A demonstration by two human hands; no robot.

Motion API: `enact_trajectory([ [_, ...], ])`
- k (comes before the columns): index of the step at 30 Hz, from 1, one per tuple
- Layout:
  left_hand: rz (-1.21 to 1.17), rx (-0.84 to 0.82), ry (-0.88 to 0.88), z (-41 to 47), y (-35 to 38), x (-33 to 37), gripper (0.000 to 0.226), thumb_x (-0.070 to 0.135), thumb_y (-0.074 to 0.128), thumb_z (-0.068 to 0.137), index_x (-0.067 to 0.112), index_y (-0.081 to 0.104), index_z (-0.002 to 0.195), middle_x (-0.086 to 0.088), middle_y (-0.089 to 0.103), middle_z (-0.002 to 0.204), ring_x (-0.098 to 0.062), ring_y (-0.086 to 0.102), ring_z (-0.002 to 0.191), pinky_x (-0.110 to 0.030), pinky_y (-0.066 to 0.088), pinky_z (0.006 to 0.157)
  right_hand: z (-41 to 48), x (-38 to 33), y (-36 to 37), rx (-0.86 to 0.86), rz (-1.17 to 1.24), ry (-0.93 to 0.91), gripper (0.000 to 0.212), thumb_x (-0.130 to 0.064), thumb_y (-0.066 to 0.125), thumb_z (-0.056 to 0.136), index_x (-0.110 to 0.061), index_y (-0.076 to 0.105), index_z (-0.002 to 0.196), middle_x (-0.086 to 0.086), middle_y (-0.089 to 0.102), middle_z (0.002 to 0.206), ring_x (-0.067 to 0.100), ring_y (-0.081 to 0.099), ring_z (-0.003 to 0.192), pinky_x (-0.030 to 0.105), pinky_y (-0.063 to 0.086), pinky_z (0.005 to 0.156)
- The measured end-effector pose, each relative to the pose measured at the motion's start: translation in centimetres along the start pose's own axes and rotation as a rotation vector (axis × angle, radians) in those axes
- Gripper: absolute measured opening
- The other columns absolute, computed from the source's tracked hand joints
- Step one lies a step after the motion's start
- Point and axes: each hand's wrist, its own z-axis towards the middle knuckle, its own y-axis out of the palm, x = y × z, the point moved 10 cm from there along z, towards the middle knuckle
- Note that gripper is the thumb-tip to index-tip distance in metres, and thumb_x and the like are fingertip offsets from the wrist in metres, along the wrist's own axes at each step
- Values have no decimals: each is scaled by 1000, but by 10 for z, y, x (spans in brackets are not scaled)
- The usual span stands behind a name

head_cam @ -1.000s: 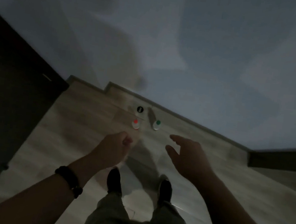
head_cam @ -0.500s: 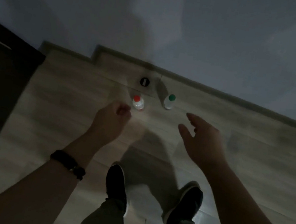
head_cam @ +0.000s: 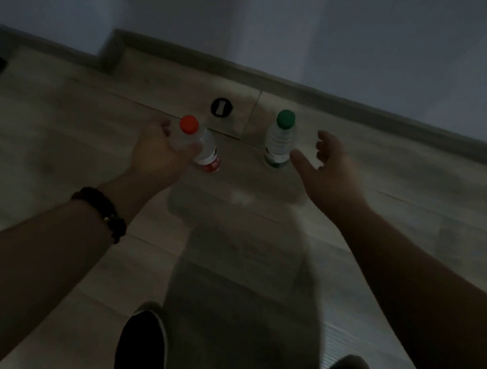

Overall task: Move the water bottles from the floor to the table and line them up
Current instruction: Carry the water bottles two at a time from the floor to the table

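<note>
Both bottles are on the floor (head_cam: 56, 135), near its far edge where the skirting board (head_cam: 355, 104) meets the wall. No table is in view. The left hand (head_cam: 159, 157) holds the red-capped bottle (head_cam: 205, 148) just under the cap, thumb across the near side and fingers curled behind. This bottle leans, and I cannot tell whether its base has left the floor. The right hand (head_cam: 330, 174) is wide, fingers spread and holding nothing. Its thumb lies just beside the lower part of the green-capped bottle (head_cam: 280, 139), which stands upright; whether they touch is unclear. A small black round thing (head_cam: 222, 107) lies on the floor between the two bottles, a little nearer the far edge.

Both bottles look like small clear plastic ones, probably filled, so they are likely light enough for one hand each. Thin walls would give under a hard squeeze, and smooth plastic can slip. The firmer hold is probably round the shoulder or the labelled middle, with the fingers well round the body.
</note>
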Motion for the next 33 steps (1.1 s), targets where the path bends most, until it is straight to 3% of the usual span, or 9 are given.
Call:
enact_trajectory([
  [3,-88,-17,-11,19,23,-4,68,36,89,78,10,52,130,-6,63,125,-18,66,110,-38,55,98,23,-2,16,-10,46,-58,91,-67,65,88,-29,24,160,3,45,159,23,48,141,47,46,111],
  [8,-209,-42,137,42,46,-2,47,10,85,82,19,52,115,14,59,96,23,59,72,-2,46,65,47,-16,34,-31,158,-141,97,-70,68,83,-37,20,161,-3,39,163,19,42,145,35,39,104],
  [13,-318,-122,224,54,54,11,42,10,80,87,6,66,127,-5,68,117,-3,65,101,-12,51,86,56,-21,37,-4,101,-224,66,-60,60,96,-27,45,152,-5,58,147,13,51,137,34,46,105],
  [16,-317,-139,300,55,58,16,25,19,79,90,7,74,111,-4,74,105,8,67,86,-9,50,75,63,-22,38,-2,34,-241,60,-56,60,98,-22,53,147,-2,61,144,15,55,133,31,45,101],
  [19,-393,-70,266,53,62,10,13,29,79,90,16,74,90,2,71,85,-4,68,78,-23,54,74,64,-20,40,-2,40,-222,56,-56,63,97,-25,59,143,-4,63,142,16,57,129,32,46,101],
  [24,-451,35,249,48,58,4,31,31,78,91,12,63,71,0,59,64,-15,58,64,-30,47,65,65,-25,43,14,32,-238,45,-48,63,99,-23,63,137,-2,67,137,20,60,128,41,50,107],
  [27,-504,53,234,45,49,18,40,33,79,89,10,59,64,-8,58,65,-24,59,66,-40,51,66,63,-31,38,52,-24,-263,43,-46,62,100,-19,64,134,1,68,134,19,61,127,31,50,101],
  [30,-492,85,180,36,23,46,40,38,82,85,24,60,55,9,61,57,-11,61,61,-31,50,63,47,-56,14,124,-65,-312,40,-44,64,100,-16,68,127,3,73,124,14,66,109,3,41,77],
  [33,-517,114,198,-1,-32,106,35,42,82,83,24,67,58,15,62,54,-1,59,54,-23,47,58,8,-105,-46,196,-74,-347,38,-45,67,97,-14,71,120,4,77,112,17,70,97,18,50,76],
])
